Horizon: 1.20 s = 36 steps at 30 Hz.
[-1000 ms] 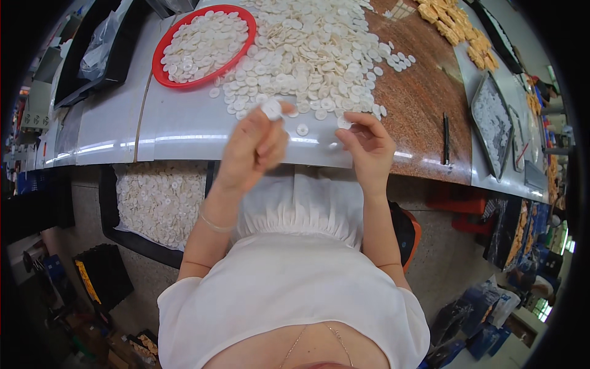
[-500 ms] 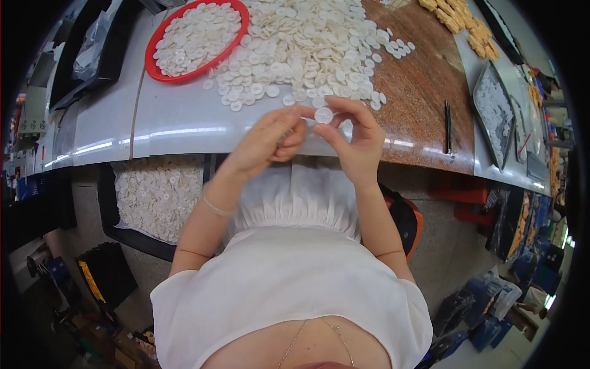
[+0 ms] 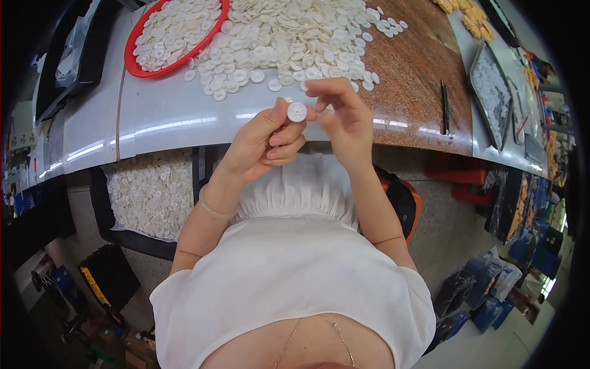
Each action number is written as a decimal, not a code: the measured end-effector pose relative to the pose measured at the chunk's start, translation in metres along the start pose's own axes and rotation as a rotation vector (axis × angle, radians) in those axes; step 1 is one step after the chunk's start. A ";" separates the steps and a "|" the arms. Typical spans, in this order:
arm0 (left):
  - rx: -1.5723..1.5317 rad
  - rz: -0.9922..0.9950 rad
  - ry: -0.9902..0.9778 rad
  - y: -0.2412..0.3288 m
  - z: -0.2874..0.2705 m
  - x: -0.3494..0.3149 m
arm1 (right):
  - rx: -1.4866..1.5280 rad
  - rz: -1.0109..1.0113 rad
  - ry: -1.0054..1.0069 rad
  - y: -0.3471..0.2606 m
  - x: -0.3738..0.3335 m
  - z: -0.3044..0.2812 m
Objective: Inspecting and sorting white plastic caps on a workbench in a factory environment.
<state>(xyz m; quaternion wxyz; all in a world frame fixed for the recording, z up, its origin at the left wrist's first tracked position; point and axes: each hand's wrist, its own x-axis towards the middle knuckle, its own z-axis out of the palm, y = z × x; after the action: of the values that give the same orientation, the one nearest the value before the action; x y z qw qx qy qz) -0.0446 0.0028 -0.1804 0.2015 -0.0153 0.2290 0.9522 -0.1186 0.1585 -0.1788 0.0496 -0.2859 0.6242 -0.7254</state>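
A small white plastic gear (image 3: 297,112), round with a toothed edge, is pinched between the thumb and fingers of my left hand (image 3: 270,136). Its flat side faces up, above the front edge of the table. Just to the right is my right hand (image 3: 346,120), fingers curved and apart; its thumb is smeared by motion, and I see nothing held in it. Beyond both hands a wide heap of similar white gears (image 3: 289,46) spreads over the tabletop. More of them fill a red round basket (image 3: 128,58) at the far left.
Below the table at left stands a black crate (image 3: 101,209) full of white pieces. A black tray (image 3: 43,104) with plastic bags lies at far left. At right are a black pen (image 3: 445,111), a grey tray (image 3: 499,138) of white pieces and yellowish parts (image 3: 470,21).
The gear has passed from my right fingers into my left hand, moving a little left. My right hand has let go and its fingers have parted. The whole view has shifted slightly.
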 end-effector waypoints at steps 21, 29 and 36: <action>0.878 0.329 0.494 0.028 -0.017 -0.008 | -0.805 -0.414 -0.355 0.027 -0.034 -0.015; 0.779 0.032 0.251 -0.015 0.006 -0.007 | -0.549 -0.308 0.100 0.001 -0.033 -0.014; 0.325 -0.096 0.119 -0.023 0.001 0.000 | -0.356 -0.062 0.022 -0.004 -0.030 -0.017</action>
<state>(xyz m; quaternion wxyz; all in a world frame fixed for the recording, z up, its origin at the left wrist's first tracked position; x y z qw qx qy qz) -0.0353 0.0216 -0.1893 0.2329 -0.0496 0.3902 0.8894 -0.1007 0.1866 -0.1865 -0.0310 -0.3011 0.7343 -0.6076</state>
